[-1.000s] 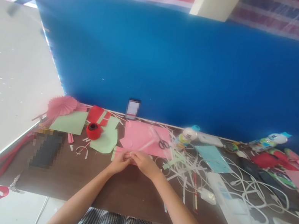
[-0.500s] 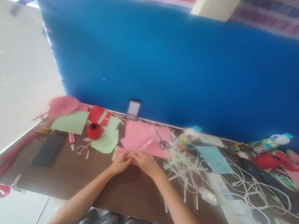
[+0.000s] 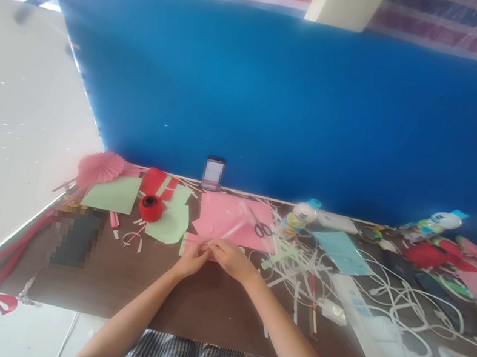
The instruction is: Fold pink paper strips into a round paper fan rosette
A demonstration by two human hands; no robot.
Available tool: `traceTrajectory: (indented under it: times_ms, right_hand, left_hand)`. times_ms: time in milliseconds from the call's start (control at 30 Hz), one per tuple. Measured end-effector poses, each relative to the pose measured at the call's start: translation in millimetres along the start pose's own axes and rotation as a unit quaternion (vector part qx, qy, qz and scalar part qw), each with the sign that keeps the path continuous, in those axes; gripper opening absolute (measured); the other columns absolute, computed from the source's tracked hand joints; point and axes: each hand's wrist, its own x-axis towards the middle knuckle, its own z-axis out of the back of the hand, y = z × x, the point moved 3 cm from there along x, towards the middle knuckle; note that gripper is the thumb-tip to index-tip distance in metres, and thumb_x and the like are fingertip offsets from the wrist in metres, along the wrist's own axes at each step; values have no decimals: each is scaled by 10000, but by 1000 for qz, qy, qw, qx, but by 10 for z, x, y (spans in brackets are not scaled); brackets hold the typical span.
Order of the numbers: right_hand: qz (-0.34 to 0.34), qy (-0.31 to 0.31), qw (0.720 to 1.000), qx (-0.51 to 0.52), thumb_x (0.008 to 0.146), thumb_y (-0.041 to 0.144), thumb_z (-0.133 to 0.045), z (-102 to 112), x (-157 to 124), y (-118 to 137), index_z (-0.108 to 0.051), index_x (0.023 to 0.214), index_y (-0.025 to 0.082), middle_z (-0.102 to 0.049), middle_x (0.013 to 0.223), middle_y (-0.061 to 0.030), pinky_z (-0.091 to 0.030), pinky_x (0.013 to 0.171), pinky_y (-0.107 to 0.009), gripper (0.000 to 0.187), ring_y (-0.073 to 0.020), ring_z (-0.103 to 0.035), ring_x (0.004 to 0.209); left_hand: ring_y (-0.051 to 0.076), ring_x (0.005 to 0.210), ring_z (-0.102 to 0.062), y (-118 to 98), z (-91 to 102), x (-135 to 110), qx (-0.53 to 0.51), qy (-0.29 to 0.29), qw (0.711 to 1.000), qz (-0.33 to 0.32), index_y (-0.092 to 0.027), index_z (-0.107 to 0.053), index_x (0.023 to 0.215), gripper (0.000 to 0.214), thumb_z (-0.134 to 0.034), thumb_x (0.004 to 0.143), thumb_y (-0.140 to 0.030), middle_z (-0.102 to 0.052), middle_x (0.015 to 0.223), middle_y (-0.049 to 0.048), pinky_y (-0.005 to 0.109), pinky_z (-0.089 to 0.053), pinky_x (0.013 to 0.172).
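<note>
My left hand (image 3: 193, 258) and my right hand (image 3: 228, 259) meet near the middle of the table, with their fingertips pressed together. What they pinch between them is too small and too hidden to make out. Pink paper with pale green stripes (image 3: 187, 244) lies right under the fingers, partly covered by them. Just beyond is a larger pink sheet (image 3: 220, 215), and a pair of scissors (image 3: 262, 229) rests on its right side.
To the left are a red ribbon roll (image 3: 150, 208), green paper (image 3: 170, 225) and a pink paper fan (image 3: 100, 171). A phone (image 3: 213, 174) leans against the blue board (image 3: 253, 95). Paper strips (image 3: 292, 265), a bottle (image 3: 300, 217), a power strip (image 3: 360, 323) and white cables (image 3: 405, 306) crowd the right.
</note>
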Motion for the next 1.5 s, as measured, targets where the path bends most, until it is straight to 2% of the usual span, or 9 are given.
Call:
traceTrajectory:
  times_ms: [133, 400, 567, 767, 867, 1067, 1200, 1300, 1500]
  right_hand:
    - [5, -2, 1000, 6, 877, 183, -394, 16, -10, -6, -547, 955, 124, -575, 840, -85, -444, 724, -317, 182, -176, -527, 807]
    - [34, 0, 997, -67, 881, 121, -331, -19, 26, 48, -570, 818, 113, -555, 730, -70, -440, 668, -322, 247, -170, -513, 695]
    - [10, -28, 999, -23, 885, 148, -328, -10, 25, 40, -570, 837, 133, -567, 760, -68, -442, 679, -316, 247, -167, -519, 730]
    - [-66, -77, 993, 64, 884, 193, -349, -2, -19, -26, -583, 870, 179, -584, 800, -58, -449, 678, -296, 234, -158, -535, 747]
    - [-56, -82, 992, 76, 880, 199, -363, -1, -35, -21, -586, 899, 192, -589, 833, -66, -446, 700, -304, 224, -166, -540, 777]
    - [-40, -57, 996, 58, 879, 194, -356, 28, -22, 8, -591, 847, 177, -578, 779, -63, -433, 677, -309, 238, -167, -526, 725]
    - [-89, -54, 989, 105, 874, 202, -368, 43, -20, -6, -592, 828, 180, -574, 785, -53, -433, 672, -295, 230, -158, -523, 728]
    - [-152, -80, 970, 173, 859, 200, -391, 11, -31, -47, -596, 857, 199, -578, 817, -39, -439, 687, -279, 205, -143, -534, 742]
    - [-335, -262, 886, 186, 764, 244, -486, 49, -194, -408, -614, 716, 187, -610, 749, -38, -453, 681, -297, 149, -163, -559, 721]
  left_hand:
    - [227, 989, -585, 5, 10, -1, 8, 1, 1000, -10, -150, -418, 1143, 439, -531, 776, -362, -637, 1013, 118, 421, -429, 902]
    - [218, 955, -598, 5, -8, -10, 18, -10, 1000, 3, -150, -410, 1156, 443, -518, 781, -358, -640, 996, 109, 407, -452, 870]
    - [211, 899, -613, 28, 0, 1, -6, -11, 1000, 4, -137, -413, 1148, 446, -531, 773, -348, -653, 923, 97, 387, -471, 824]
    - [182, 791, -626, 47, 30, 14, -25, -22, 999, 18, -126, -422, 1149, 485, -574, 741, -340, -658, 820, 59, 354, -483, 770]
    - [183, 800, -626, 49, 28, 19, -35, -10, 999, 25, -136, -448, 1131, 465, -578, 738, -348, -660, 842, 64, 344, -485, 760]
    - [160, 717, -630, 77, 37, 19, -34, -35, 998, 46, -132, -450, 1125, 490, -598, 718, -360, -655, 739, 34, 306, -493, 699]
    - [162, 705, -633, 58, 40, 21, -39, -32, 998, 48, -122, -445, 1122, 497, -603, 716, -361, -659, 744, 40, 301, -495, 687]
    - [179, 740, -642, 43, 34, 26, -28, -19, 998, 53, -126, -454, 1118, 488, -603, 716, -361, -667, 813, 65, 307, -499, 692]
    - [197, 715, -657, 2, 49, 9, -20, -33, 996, 79, -108, -475, 1106, 490, -620, 707, -352, -667, 760, 63, 306, -506, 672]
